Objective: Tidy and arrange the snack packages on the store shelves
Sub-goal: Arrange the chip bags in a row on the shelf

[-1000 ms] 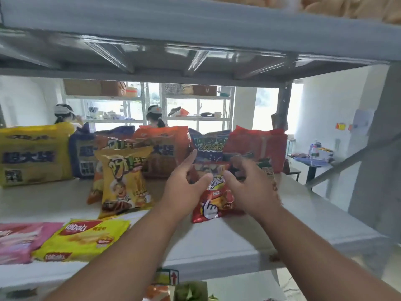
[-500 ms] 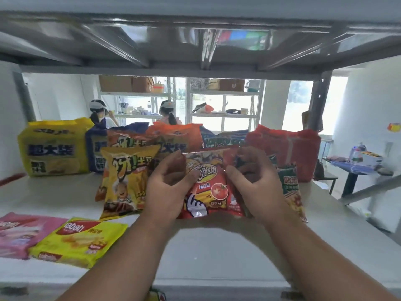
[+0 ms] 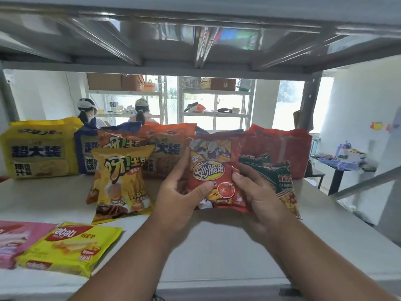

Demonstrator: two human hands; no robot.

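Near edge of shelf: the white shelf [image 3: 217, 246] runs left to right under both forearms; a yellow wafer pack [image 3: 71, 246] lies flat at the near left, touching a pink pack [image 3: 15, 240] that is cut off by the frame edge.
Left hand: the left hand [image 3: 178, 196] grips the left side of the red snack bag [image 3: 213, 170], thumb curled over the front near the lower left corner, the other fingers going behind it.
Right hand: the right hand [image 3: 258, 192] grips the same bag from the right, thumb pressed on the front at the lower right, the other fingers behind it.
Red snack bag: upright, long axis vertical, printed front facing the person, top seam up; its lower edge sits at shelf level (contact with the shelf cannot be told). It lies between the two hands, with both thumbs on its lower half.
Just beside it: a green snack bag [image 3: 280, 183] stands right of the red one, leaning a little, partly hidden behind the right hand; a yellow chip bag [image 3: 121, 183] stands to the left, tilted, apart from the left hand.
Back row: a large yellow multipack [image 3: 39, 148], a blue pack [image 3: 86, 153], an orange pack [image 3: 165, 148] and a red pack [image 3: 280, 146] stand along the rear of the shelf.
Overhead: the metal underside of the upper shelf [image 3: 195, 29].
Far room: two seated people [image 3: 138, 111] and a white rack [image 3: 214, 101] by the windows.
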